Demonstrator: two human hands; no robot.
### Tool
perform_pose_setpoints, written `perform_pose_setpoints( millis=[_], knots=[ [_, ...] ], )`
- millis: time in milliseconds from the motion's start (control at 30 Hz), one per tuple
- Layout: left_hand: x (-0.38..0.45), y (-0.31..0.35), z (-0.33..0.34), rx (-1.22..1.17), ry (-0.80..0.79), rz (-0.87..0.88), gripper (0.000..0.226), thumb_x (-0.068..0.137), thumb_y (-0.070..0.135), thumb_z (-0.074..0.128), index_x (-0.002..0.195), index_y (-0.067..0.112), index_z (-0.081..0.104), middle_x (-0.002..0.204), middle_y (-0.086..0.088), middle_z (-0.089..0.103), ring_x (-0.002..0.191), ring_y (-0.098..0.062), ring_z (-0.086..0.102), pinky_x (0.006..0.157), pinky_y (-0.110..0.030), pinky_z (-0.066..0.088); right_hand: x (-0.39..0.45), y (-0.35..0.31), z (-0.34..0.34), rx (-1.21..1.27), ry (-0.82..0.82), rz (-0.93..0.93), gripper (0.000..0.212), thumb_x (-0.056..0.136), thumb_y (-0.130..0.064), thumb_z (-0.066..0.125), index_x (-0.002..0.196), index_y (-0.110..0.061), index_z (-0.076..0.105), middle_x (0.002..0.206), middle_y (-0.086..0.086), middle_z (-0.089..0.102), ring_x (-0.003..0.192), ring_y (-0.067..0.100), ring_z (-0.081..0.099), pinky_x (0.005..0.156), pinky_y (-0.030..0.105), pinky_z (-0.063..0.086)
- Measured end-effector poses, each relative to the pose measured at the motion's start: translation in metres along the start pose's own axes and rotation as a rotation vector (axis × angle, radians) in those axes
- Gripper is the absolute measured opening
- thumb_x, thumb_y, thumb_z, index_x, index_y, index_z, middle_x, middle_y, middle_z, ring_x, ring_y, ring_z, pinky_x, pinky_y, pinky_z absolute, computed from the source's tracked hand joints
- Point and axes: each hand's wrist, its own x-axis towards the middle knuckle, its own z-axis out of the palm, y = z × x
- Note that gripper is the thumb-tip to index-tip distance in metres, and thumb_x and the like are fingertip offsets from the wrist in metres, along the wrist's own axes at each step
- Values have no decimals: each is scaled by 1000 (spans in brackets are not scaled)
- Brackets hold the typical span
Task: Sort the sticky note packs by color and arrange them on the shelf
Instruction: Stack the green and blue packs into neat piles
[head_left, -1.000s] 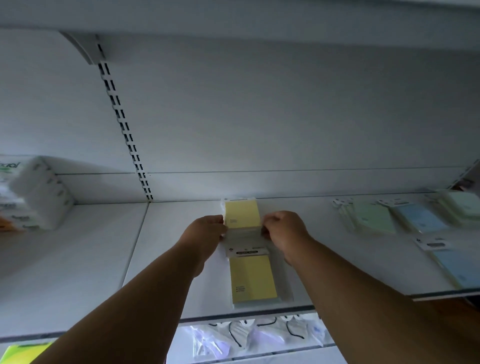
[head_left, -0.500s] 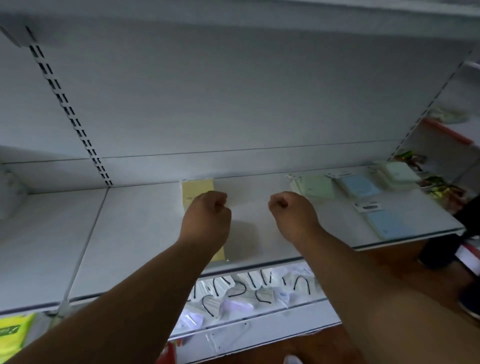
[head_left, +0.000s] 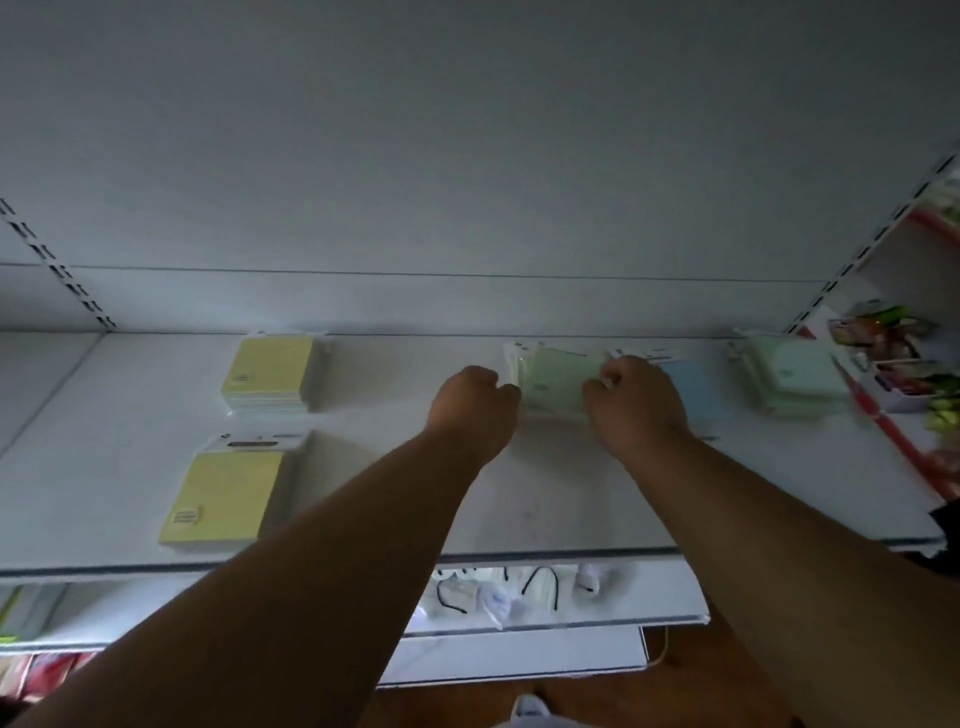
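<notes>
On the white shelf (head_left: 524, 514) two yellow sticky note packs lie at the left, one at the back (head_left: 270, 374) and one near the front edge (head_left: 223, 499). A light green pack stack (head_left: 553, 387) sits mid-shelf at the back. My left hand (head_left: 475, 402) is curled against its left edge and my right hand (head_left: 636, 402) grips its right edge. A blue pack (head_left: 693, 392) lies just right of it, partly hidden by my right hand. Farther right stands a pale mint stack (head_left: 795, 382).
Slotted uprights rise at the left (head_left: 57, 270) and right (head_left: 857, 260) of the back wall. Colourful packaged goods (head_left: 893, 358) fill the neighbouring bay beyond a red strip (head_left: 893, 431). The lower shelf holds white packets with black loops (head_left: 493, 592).
Both hands let go of the back yellow pack and moved right to the green stack. The view swung right, so the yellow packs now sit at the left.
</notes>
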Motion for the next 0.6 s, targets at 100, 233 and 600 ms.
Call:
perform_pose_setpoints(
  millis=[100, 233, 600],
  knots=[
    [8, 14, 12, 10, 6, -88, 26, 90, 29, 50, 88, 5, 61, 76, -4, 56, 64, -16, 50, 53, -25, 35, 7, -1, 9, 84, -145, 48, 46, 78, -29, 65, 118, -10, 58, 116, 11, 63, 104, 32, 61, 84, 33, 51],
    [11, 21, 15, -39, 0, -155, 29, 90, 32, 57, 79, 6, 62, 63, -3, 51, 55, -16, 47, 46, -25, 31, 6, -2, 16, 168, -141, 57, 36, 75, -26, 69, 108, -14, 62, 101, 4, 65, 96, 28, 62, 80, 34, 52],
    [-6, -25, -8, -173, 34, 66, 39, 85, 10, 66, 122, 15, 57, 118, 0, 58, 98, -16, 61, 85, -31, 55, -34, -17, 28, 366, -160, -71, 49, 76, -6, 66, 120, -16, 48, 117, 5, 58, 105, 21, 59, 84, 34, 52]
  ],
)
